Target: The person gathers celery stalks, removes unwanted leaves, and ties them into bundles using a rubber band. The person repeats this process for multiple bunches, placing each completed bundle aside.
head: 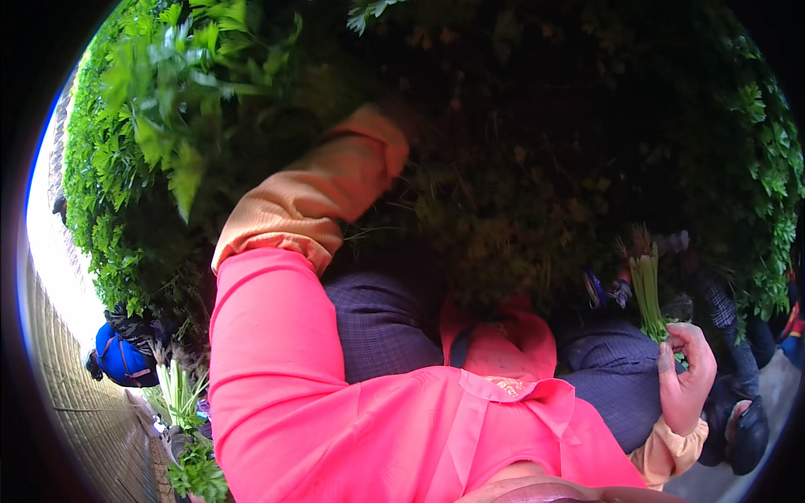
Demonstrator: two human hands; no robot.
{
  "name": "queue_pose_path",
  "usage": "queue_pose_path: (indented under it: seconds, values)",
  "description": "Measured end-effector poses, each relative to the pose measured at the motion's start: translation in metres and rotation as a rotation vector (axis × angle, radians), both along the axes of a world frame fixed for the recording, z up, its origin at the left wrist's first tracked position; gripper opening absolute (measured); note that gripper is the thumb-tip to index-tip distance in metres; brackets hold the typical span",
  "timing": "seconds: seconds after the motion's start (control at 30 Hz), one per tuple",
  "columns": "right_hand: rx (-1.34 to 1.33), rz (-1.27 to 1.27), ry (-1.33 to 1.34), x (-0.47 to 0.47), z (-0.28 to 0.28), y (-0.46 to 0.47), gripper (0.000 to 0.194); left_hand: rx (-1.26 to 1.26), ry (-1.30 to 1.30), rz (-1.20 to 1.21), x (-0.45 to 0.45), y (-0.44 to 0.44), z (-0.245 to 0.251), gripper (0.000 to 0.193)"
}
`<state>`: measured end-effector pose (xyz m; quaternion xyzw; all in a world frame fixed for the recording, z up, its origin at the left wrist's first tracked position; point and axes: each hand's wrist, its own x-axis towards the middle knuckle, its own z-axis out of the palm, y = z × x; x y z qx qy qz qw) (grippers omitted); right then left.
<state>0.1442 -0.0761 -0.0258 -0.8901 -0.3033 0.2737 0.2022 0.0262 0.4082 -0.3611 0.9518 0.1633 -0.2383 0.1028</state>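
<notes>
My left arm, in a pink sleeve with an orange oversleeve, reaches into dark shade among the leafy plants. My left hand is lost in shadow there, and what it touches is hidden. Low on the right, my right hand is curled with thumb and fingers around the leafy end of a bundle of celery-like stalks. The bundle points away from me, its brown roots at the far end. Much of its foliage is hidden behind the hand. My dark checked trousers show between the arms.
Dense green foliage rises on the left and on the right. At left, a person in blue bends near another stalk bundle. A patterned surface runs along the left edge. Another person's dark shoe is at right.
</notes>
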Motion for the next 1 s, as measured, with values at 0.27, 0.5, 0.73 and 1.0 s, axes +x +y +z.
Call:
queue_pose_path:
  seconds: [0.27, 0.5, 0.73, 1.0]
  values:
    - [-0.044, -0.032, 0.025, 0.004, -0.001, -0.001, 0.022, 0.133, 0.014, 0.214, 0.006, 0.101, -0.012, 0.048]
    - [-0.06, -0.056, 0.033, 0.009, 0.0, 0.001, 0.024, 0.124, 0.023, 0.245, 0.021, 0.105, -0.019, 0.048]
    - [-0.026, -0.072, 0.004, 0.007, 0.0, -0.015, 0.026, 0.094, 0.047, 0.198, 0.022, 0.064, -0.021, 0.048]
    - [0.041, -0.012, -0.021, 0.003, 0.012, -0.021, 0.022, 0.029, 0.134, 0.147, 0.017, 0.025, 0.004, 0.048]
